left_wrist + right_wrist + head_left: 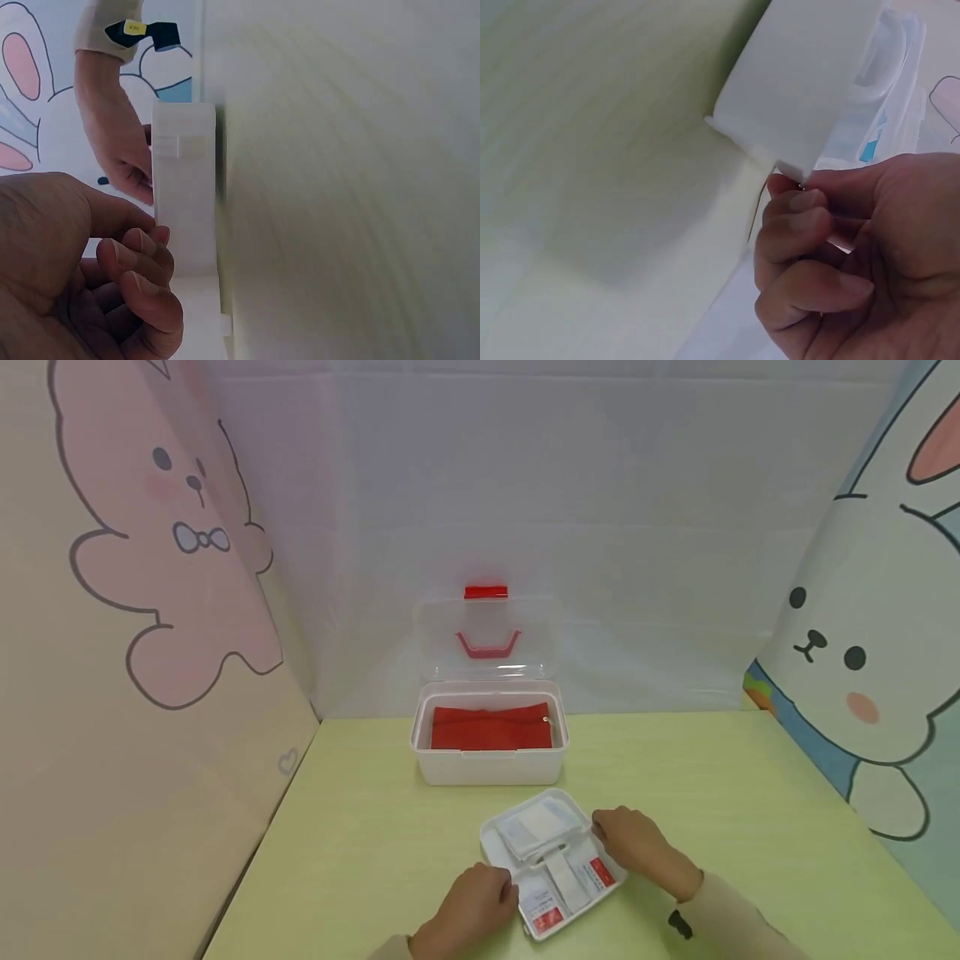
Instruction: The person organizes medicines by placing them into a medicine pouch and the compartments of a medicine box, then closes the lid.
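Observation:
A small white first-aid case [540,864] lies opened out and slanted on the table, with white packets [542,827] in its far half. In its near half are red-and-white packets [600,872] and a white strip [567,881]. My left hand [480,897] pinches the left rim near the fold; in the left wrist view its thumb and fingertips [142,289] meet at the case's edge. On the opposite side my right hand [637,842] pinches the rim, and the right wrist view shows its thumb and forefinger at a corner of the case [795,90].
Behind the case stands a white box [491,768] with a raised clear lid [438,639], a red handle [489,650] and a red latch [486,592]. Red fabric [491,728] lies inside. Cartoon-printed sheets [817,735] flank the yellow-green table [337,860].

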Demonstrator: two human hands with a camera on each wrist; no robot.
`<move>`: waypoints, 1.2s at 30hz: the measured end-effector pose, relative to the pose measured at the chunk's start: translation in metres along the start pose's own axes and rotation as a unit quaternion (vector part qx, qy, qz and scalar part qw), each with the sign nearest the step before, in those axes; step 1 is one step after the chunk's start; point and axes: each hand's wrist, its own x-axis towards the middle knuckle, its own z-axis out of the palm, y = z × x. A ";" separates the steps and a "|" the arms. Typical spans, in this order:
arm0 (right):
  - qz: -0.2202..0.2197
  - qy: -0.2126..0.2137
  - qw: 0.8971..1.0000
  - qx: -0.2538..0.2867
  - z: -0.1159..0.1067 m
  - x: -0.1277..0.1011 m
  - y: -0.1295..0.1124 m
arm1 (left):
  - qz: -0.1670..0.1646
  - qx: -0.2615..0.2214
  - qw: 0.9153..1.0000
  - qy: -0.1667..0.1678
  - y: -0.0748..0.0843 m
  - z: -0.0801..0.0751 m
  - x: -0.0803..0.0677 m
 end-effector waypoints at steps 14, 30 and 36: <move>-0.040 0.022 0.999 0.005 -0.005 0.032 -0.005 | 0.062 0.177 0.982 0.019 0.026 0.012 0.003; -0.060 0.011 0.998 0.005 0.000 0.060 -0.019 | 0.086 0.263 0.961 -0.026 0.069 0.025 0.013; -0.056 0.002 0.998 0.012 0.000 0.062 -0.027 | 0.062 0.303 0.947 -0.088 0.090 0.031 0.020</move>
